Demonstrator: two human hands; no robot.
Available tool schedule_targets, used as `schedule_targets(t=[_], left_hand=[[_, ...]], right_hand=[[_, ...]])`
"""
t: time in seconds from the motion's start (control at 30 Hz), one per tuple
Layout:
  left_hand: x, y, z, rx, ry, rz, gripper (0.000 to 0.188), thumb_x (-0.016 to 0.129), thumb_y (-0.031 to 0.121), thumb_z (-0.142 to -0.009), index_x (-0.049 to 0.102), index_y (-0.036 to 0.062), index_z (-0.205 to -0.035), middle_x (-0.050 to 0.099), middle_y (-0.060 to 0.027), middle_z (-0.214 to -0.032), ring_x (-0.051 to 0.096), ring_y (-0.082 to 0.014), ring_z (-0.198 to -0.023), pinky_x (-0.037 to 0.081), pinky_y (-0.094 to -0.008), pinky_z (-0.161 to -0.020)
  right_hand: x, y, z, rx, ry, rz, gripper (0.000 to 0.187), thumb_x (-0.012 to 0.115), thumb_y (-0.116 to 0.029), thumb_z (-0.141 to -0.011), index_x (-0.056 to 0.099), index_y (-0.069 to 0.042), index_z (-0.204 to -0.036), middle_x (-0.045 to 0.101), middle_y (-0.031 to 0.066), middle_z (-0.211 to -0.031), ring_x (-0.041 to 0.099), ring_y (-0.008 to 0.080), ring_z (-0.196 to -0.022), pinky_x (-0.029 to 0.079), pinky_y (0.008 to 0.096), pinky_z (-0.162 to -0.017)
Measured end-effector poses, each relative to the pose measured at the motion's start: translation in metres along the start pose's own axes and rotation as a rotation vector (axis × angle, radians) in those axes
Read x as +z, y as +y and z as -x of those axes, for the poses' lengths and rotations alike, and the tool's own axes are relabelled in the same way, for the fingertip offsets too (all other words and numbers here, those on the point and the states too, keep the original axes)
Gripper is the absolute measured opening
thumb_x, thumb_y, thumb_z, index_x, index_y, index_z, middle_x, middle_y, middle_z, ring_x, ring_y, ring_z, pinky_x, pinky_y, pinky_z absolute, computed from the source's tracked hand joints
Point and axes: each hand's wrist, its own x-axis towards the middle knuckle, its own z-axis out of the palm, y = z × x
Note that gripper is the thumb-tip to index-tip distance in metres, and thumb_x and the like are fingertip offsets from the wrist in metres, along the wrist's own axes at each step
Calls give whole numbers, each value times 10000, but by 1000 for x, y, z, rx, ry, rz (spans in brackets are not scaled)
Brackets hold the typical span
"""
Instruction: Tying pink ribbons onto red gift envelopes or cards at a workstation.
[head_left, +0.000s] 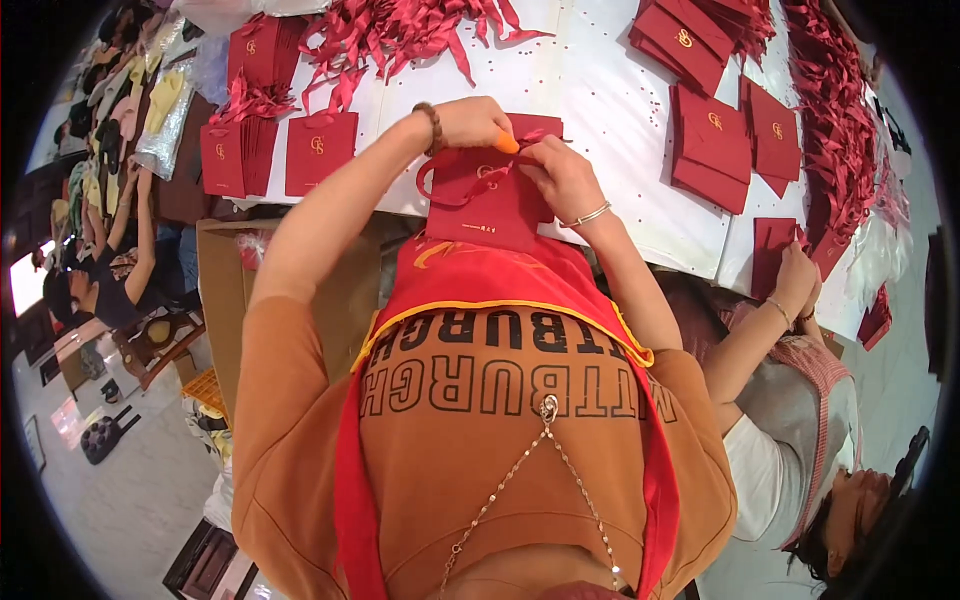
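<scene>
A dark red paper gift bag (485, 218) with gold print lies flat at the table's near edge, in front of my apron. My left hand (472, 122) reaches over its top from the left, an orange finger cot (508, 143) on one finger. From the right comes my right hand (567, 178), its fingers closed in a pinch. Between them, both hands grip a red ribbon (482, 186) at the upper part of the bag. The ribbon's loop curves over the bag's front; the pinched part is mostly hidden by my fingers.
Stacked red bags stand left (240, 155) and right (710, 145) on the white table (600, 100). A pile of loose ribbons (400, 35) lies at the back. At right, a co-worker's hand (795, 275) handles another bag. A cardboard box (225, 270) sits below the table's left edge.
</scene>
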Motion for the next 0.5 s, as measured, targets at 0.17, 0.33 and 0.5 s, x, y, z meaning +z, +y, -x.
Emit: schedule_targets(t=[0.17,0.33,0.5], left_hand=[[-8,6,-10,-40,-277,41,199,549,160,-719,645,5,-799,563,-39,-602,475,-111,-562,387,-268,-530],[11,2,-4,29,6,-89,201,556,185,-730,638,11,-790,596,-79,-641,544,-147,-603,423,-283,-567],[4,-5,-7,78,162,-44,218,545,215,-769,633,19,-805,586,-74,-634,562,-150,-616,434,-279,-567]], right_hand=[[2,-1,-3,-51,7,20,157,578,-47,-748,575,-40,-905,521,124,-804,547,326,-726,454,389,-621],[8,-2,-2,-54,61,39,134,584,-49,-742,572,-39,-876,520,117,-784,548,319,-704,451,389,-590],[0,-7,-1,-77,65,43,127,590,-52,-745,567,-40,-870,522,120,-788,548,319,-702,452,385,-590]])
